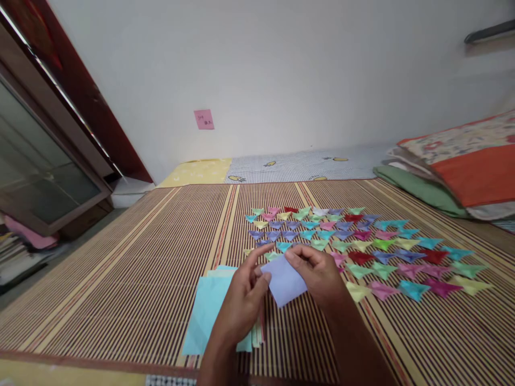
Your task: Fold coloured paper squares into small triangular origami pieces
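A small lavender square of paper (285,284) is held up between my two hands, tilted so it looks like a diamond. My left hand (250,287) pinches its left corner between thumb and fingers, with the index finger stretched out above. At the upper right edge, my right hand (317,271) grips the paper with thumb on top and fingers curled behind. Below and left of my left hand lies a stack of coloured paper sheets (209,305), light blue on top and partly hidden by my wrist. Rows of small folded paper pieces (362,257) in many colours lie beyond and to the right.
A striped woven mat (161,257) covers the bed. Folded bedding and a pillow (475,166) sit at the far right. A pink note (204,119) is stuck on the white wall (281,69). At the left stands a glass-fronted cabinet (40,155).
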`<state>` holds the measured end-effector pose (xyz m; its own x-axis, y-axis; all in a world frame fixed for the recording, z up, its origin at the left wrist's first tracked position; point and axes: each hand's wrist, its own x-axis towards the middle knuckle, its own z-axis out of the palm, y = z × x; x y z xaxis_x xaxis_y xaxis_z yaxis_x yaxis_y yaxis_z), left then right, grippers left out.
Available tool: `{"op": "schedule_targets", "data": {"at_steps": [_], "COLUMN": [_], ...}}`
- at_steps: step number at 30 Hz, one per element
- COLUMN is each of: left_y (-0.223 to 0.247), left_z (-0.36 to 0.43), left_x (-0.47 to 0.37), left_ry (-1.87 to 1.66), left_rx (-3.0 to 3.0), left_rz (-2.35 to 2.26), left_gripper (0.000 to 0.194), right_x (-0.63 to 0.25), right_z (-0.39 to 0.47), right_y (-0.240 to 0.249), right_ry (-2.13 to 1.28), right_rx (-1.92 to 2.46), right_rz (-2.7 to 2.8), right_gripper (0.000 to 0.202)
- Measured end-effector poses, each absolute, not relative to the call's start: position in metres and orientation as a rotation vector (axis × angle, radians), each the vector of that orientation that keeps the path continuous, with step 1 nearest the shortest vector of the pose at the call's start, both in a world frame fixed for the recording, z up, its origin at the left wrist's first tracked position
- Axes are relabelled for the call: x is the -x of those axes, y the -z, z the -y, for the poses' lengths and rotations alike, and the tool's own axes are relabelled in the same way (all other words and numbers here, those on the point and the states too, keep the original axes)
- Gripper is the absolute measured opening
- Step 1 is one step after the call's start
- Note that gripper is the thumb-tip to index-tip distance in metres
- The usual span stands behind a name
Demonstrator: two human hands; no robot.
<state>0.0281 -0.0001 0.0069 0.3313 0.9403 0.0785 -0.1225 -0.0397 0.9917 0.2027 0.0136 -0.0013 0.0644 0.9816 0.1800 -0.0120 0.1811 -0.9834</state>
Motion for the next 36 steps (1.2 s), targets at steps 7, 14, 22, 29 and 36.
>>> {"op": "schedule_targets", "data": {"at_steps": [7, 14, 22, 29, 36], "left_y": [-0.013, 0.001, -0.007, -0.001, 0.005], "left_z": [0.002, -0.011, -0.011, -0.01, -0.013], "left_x": [-0.012, -0.017, -0.018, -0.018, -0.017], "left_ry": [-0.884, -1.183, -1.246, -1.243, -1.215], "left_rx": [-1.474, -0.986, -0.822, -0.896, -1.102], "left_rz": [-0.845, -0.798, -0.786, -0.77, -0.892], "left_gripper": [0.033, 0.043, 0.049, 0.047, 0.033], "right_x": [-0.199, -0.206, -0.201, -0.193, -0.186], "right_z": [-0.015, -0.011, -0.001, -0.003, -0.01], "right_y": [0.002, -0.002, -0.017, -0.016, -0.002], "right_ry": [-1.071, -0.961, -0.831, -0.671, -0.686], "right_rx": [1.068, 0.994, 0.972, 0.993, 1.035], "right_rz": [1.356, 1.395, 1.664, 1.69, 1.517], "right_gripper": [0.033, 0.029, 0.019, 0.013, 0.02]}}
